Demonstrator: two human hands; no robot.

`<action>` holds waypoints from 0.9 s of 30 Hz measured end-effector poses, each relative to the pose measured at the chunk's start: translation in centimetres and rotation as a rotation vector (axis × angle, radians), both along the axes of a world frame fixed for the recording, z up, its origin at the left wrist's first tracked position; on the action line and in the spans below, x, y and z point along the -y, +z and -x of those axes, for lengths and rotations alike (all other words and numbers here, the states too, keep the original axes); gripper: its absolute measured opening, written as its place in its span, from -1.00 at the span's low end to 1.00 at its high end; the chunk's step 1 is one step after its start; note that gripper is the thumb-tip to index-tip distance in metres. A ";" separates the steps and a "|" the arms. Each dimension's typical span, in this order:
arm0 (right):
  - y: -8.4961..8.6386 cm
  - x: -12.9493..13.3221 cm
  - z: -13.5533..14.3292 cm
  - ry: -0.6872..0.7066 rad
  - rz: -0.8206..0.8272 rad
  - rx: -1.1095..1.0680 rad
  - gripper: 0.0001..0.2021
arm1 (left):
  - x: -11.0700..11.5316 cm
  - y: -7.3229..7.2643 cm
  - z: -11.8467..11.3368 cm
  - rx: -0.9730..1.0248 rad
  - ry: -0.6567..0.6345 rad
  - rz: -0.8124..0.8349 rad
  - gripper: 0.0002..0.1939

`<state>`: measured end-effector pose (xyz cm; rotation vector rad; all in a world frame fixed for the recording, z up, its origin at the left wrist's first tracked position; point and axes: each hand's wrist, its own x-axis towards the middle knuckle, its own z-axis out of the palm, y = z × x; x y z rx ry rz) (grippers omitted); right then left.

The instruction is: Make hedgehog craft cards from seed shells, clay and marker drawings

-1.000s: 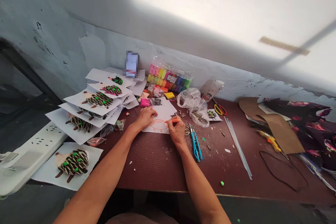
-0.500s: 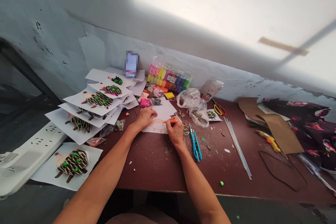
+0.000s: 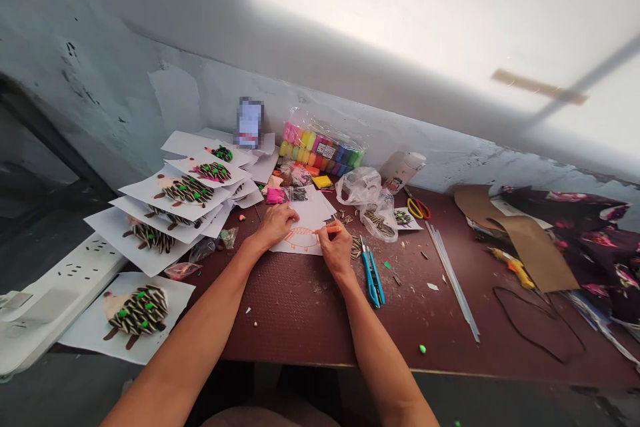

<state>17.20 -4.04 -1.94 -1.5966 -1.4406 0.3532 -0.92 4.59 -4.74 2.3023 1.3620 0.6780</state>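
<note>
An orange marker pen (image 3: 330,229) is pinched in my right hand (image 3: 337,251), its tip on a white sheet of paper (image 3: 311,215). Orange lines on the sheet form a rounded outline (image 3: 303,233) with short legs and zigzag marks inside. My left hand (image 3: 277,225) lies flat over the sheet's left part, fingers stretched and holding nothing. Just right of my right hand are striped sunflower seeds (image 3: 356,248) and a blue utility knife (image 3: 372,273).
Stacked papers with seed hedgehogs (image 3: 185,188) stand left, by a white power strip (image 3: 65,287). Behind are coloured clay packs (image 3: 323,148), a plastic bag (image 3: 367,190) and a white bottle (image 3: 404,170). Scissors (image 3: 419,207), glue sticks (image 3: 453,280) and a yellow glue gun (image 3: 515,267) lie right.
My right hand and the marker have shifted slightly to the right along the drawing. My left hand stays in place on the paper.
</note>
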 end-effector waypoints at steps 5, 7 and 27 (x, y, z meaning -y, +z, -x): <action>0.1 -0.2 -0.3 -0.024 -0.008 0.002 -0.81 | -0.2 -0.4 0.0 0.019 -0.004 -0.018 -0.72; 0.0 -0.2 -0.3 -0.022 -0.010 0.001 -0.82 | -0.2 -0.5 0.0 0.020 -0.002 -0.024 -0.73; -0.3 -0.2 -0.3 -0.010 0.001 0.050 -0.82 | -0.2 -0.3 0.0 0.019 -0.007 -0.023 -0.71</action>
